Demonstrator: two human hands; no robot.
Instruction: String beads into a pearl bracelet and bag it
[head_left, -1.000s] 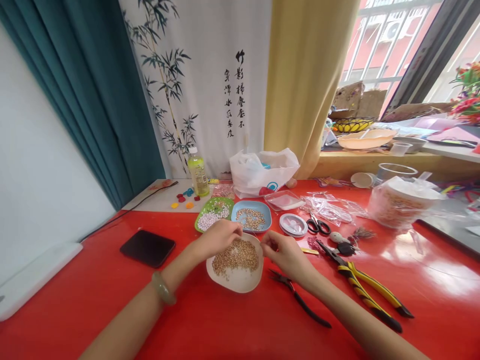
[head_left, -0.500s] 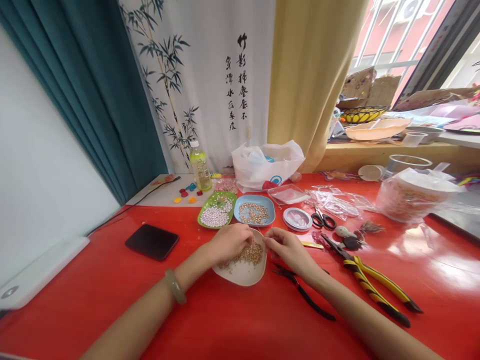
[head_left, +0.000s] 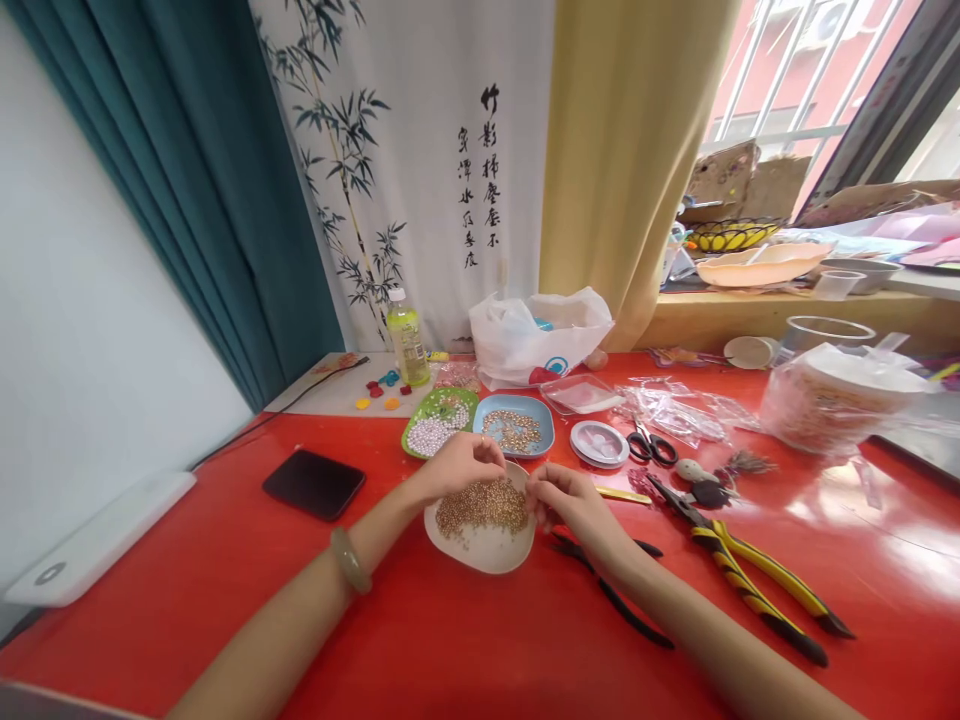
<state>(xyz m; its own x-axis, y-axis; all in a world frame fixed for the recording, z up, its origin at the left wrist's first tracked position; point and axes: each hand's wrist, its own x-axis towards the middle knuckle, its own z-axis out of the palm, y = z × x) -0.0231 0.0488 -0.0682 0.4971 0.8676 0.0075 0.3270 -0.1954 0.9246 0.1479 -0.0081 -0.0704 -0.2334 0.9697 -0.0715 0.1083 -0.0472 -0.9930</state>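
A white dish (head_left: 487,557) of small gold beads (head_left: 480,508) lies on the red table before me. Over its far edge is my left hand (head_left: 465,466), its fingers closed in a pinch. My right hand (head_left: 566,497) is at the dish's right edge, thumb and fingertips pressed together. Anything between either hand's fingers is too small to make out. Behind the dish, a green tray (head_left: 409,447) carries white pearl beads (head_left: 435,432), and a blue tray (head_left: 550,432) holds larger gold beads (head_left: 514,430). Black-handled pliers (head_left: 626,612) lie partly under my right forearm.
A phone (head_left: 313,484) lies to the left. On the right are yellow-black pliers (head_left: 757,575), scissors (head_left: 651,446), a white spool (head_left: 598,442) and plastic packets (head_left: 671,410). At the back stand a drink bottle (head_left: 407,345) and a white plastic bag (head_left: 517,340).
My left hand has lifted slightly up and away from the beads, so more of them show. My right hand stays at the dish's edge. The whole view has shifted a little.
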